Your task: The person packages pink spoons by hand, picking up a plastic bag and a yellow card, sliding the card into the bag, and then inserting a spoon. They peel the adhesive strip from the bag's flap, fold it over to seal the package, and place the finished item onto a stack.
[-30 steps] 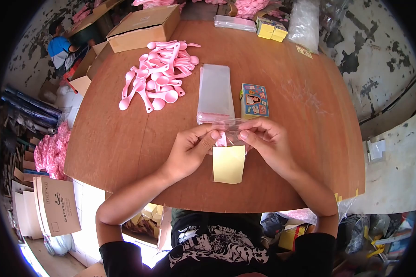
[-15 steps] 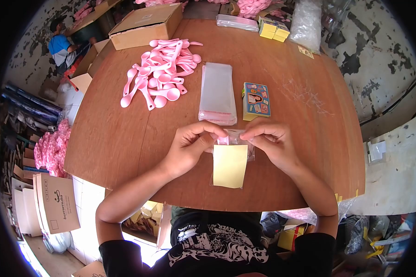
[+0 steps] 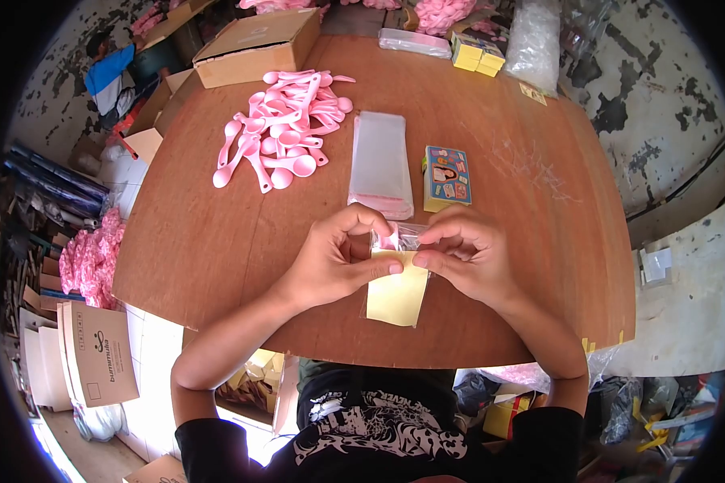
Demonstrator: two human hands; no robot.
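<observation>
held in narrow pinches of left hand and right hand: a clear packet, above the near part of the desk, with both thumbs over a yellow card. visible beside the left fingertips: a pink piece, too obscured to judge whether wholly within the film. at risk of creasing the card through hard thumb pressure, of splitting the thin film through uneven tugging, or of skewing the contents through a loosened pinch. placed just beyond: a stack of clear bags, with an illustrated card stack to its right. heaped farther left: pink spoons, near a cardboard box.
</observation>
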